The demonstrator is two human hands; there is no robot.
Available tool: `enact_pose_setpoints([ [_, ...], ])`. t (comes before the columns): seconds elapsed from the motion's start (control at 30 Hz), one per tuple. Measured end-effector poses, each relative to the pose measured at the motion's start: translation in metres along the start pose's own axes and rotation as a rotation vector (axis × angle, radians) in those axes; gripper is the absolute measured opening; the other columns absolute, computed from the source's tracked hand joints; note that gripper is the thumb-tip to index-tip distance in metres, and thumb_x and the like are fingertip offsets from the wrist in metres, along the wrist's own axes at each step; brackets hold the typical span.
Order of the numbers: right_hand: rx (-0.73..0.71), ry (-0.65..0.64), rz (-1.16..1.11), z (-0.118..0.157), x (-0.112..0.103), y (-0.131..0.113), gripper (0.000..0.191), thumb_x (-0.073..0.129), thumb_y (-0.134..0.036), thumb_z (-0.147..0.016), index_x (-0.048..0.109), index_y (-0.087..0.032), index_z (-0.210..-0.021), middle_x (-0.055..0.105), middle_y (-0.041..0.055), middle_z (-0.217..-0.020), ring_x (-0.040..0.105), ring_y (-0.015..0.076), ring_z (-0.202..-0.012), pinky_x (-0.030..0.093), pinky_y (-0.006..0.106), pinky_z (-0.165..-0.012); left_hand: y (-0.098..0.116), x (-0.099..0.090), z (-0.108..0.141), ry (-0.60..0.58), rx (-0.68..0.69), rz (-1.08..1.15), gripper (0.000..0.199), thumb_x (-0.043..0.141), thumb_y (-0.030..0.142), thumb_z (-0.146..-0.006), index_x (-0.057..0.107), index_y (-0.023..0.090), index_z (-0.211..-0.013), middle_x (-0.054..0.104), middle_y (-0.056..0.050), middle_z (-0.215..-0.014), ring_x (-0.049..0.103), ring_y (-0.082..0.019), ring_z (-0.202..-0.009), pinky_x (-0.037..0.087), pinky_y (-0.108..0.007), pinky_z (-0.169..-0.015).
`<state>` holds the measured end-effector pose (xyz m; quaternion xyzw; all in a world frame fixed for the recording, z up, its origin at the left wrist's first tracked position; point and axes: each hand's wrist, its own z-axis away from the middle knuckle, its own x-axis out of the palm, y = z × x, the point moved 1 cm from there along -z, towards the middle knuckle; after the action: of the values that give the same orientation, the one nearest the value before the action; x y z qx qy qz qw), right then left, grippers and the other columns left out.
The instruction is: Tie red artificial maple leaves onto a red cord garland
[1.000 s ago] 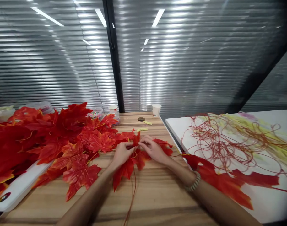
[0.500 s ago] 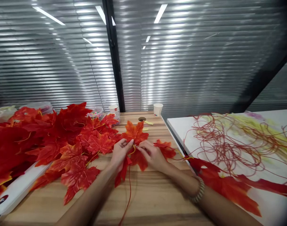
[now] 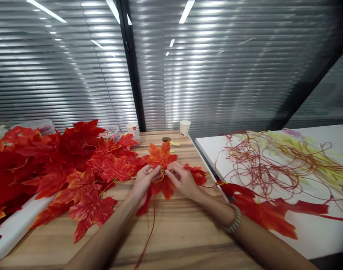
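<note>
Between my two hands is an orange-red artificial maple leaf [image 3: 160,153] with a yellow stem. My left hand [image 3: 145,180] pinches the leaf near the base of its stem. The fingers of my right hand [image 3: 183,180] are pinched together at the stem, where a red cord [image 3: 152,225] meets it; exactly what they grip is too small to tell. The cord trails down toward me over the wooden table. Another red leaf [image 3: 166,186] lies just under my fingers, and one more leaf [image 3: 196,174] sits beyond my right hand.
A big heap of red maple leaves [image 3: 59,161] covers the left side. Paper cups [image 3: 184,128] stand at the back, near a round hole [image 3: 166,139] in the table. On the white table [image 3: 309,240] at right, tangled red cord [image 3: 261,168] and strung leaves [image 3: 264,213] lie.
My right fingers have shifted slightly at the stem, and their tips are closer to my left fingers. The whole view has moved a little; the leaf remains between my hands.
</note>
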<state>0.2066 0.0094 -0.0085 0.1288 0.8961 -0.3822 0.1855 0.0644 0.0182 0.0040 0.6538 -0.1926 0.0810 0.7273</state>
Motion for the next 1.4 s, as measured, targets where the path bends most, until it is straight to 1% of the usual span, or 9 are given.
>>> enact_pose_setpoints([
  [0.13, -0.023, -0.026, -0.019, 0.001, 0.000, 0.000, 0.015, 0.041, -0.021, -0.087, 0.053, -0.017, -0.079, 0.055, 0.0049, -0.078, 0.051, 0.0154, -0.076, 0.041, 0.027, -0.071, 0.005, -0.002, -0.003, 0.048, 0.060, -0.042, 0.034, 0.074, 0.030, -0.056, 0.044, 0.014, -0.059, 0.051, 0.008, -0.049, 0.049, -0.002, -0.046, 0.040, -0.011, -0.048],
  [0.23, -0.052, -0.058, -0.035, 0.002, 0.001, -0.001, 0.014, 0.041, -0.020, -0.087, 0.053, -0.017, -0.082, 0.056, 0.0054, -0.081, 0.052, 0.0153, -0.079, 0.042, 0.028, -0.073, 0.008, -0.006, -0.009, 0.089, 0.080, -0.060, 0.041, 0.078, 0.030, -0.049, 0.041, 0.015, -0.061, 0.052, 0.009, -0.048, 0.046, -0.002, -0.042, 0.036, -0.011, -0.043],
  [0.37, -0.068, -0.108, -0.027, 0.003, 0.002, -0.002, 0.014, 0.041, -0.020, -0.087, 0.055, -0.017, -0.085, 0.056, 0.0058, -0.081, 0.052, 0.0156, -0.079, 0.043, 0.028, -0.072, 0.009, -0.012, -0.017, 0.119, 0.072, -0.054, 0.047, 0.080, 0.028, -0.042, 0.041, 0.016, -0.067, 0.060, 0.005, -0.057, 0.053, -0.005, -0.045, 0.040, -0.014, -0.046],
  [0.6, -0.049, -0.140, -0.035, 0.003, 0.002, 0.000, 0.014, 0.041, -0.020, -0.087, 0.054, -0.018, -0.085, 0.055, 0.0049, -0.081, 0.052, 0.0148, -0.078, 0.043, 0.027, -0.073, 0.009, -0.011, -0.015, 0.021, 0.086, -0.049, 0.040, 0.077, 0.026, -0.051, 0.052, 0.014, -0.080, 0.063, 0.001, -0.068, 0.061, -0.010, -0.061, 0.048, -0.019, -0.059],
  [0.7, -0.045, -0.131, -0.028, 0.003, 0.002, 0.001, 0.013, 0.041, -0.020, -0.087, 0.053, -0.018, -0.083, 0.055, 0.0044, -0.081, 0.052, 0.0147, -0.078, 0.043, 0.027, -0.073, 0.008, -0.007, -0.010, 0.029, 0.088, -0.009, 0.035, 0.076, 0.023, -0.053, 0.050, 0.015, -0.076, 0.062, 0.003, -0.068, 0.062, -0.010, -0.062, 0.050, -0.021, -0.064],
  [0.8, -0.032, -0.127, -0.021, 0.003, 0.002, 0.001, 0.012, 0.041, -0.019, -0.087, 0.052, -0.018, -0.082, 0.054, 0.0043, -0.081, 0.052, 0.0147, -0.078, 0.043, 0.027, -0.073, 0.008, -0.005, -0.007, 0.043, 0.086, 0.024, 0.034, 0.076, 0.021, -0.054, 0.046, 0.015, -0.069, 0.058, 0.005, -0.063, 0.062, -0.010, -0.062, 0.050, -0.020, -0.062],
  [1.03, -0.039, -0.132, -0.049, 0.002, 0.002, 0.000, 0.012, 0.041, -0.019, -0.087, 0.051, -0.018, -0.080, 0.054, 0.0041, -0.081, 0.052, 0.0145, -0.079, 0.042, 0.026, -0.073, 0.011, -0.004, -0.006, 0.063, 0.107, 0.067, 0.031, 0.075, 0.019, -0.056, 0.048, 0.015, -0.071, 0.057, 0.006, -0.062, 0.061, -0.008, -0.062, 0.050, -0.019, -0.064],
  [1.27, -0.005, -0.122, 0.024, 0.005, 0.003, 0.004, 0.013, 0.042, -0.020, -0.087, 0.053, -0.017, -0.080, 0.054, 0.0030, -0.075, 0.051, 0.0134, -0.072, 0.041, 0.024, -0.068, 0.007, -0.007, -0.012, 0.136, 0.067, -0.023, 0.041, 0.080, 0.023, -0.044, 0.044, 0.015, -0.062, 0.058, 0.004, -0.061, 0.061, -0.010, -0.062, 0.048, -0.018, -0.059],
  [1.4, 0.006, -0.116, 0.069, 0.006, 0.003, 0.005, 0.013, 0.044, -0.021, -0.085, 0.055, -0.016, -0.080, 0.056, 0.0029, -0.072, 0.051, 0.0134, -0.069, 0.040, 0.023, -0.064, 0.007, -0.004, -0.008, 0.082, 0.026, -0.047, 0.039, 0.079, 0.022, -0.047, 0.046, 0.014, -0.066, 0.062, 0.001, -0.069, 0.062, -0.012, -0.069, 0.050, -0.020, -0.064],
])
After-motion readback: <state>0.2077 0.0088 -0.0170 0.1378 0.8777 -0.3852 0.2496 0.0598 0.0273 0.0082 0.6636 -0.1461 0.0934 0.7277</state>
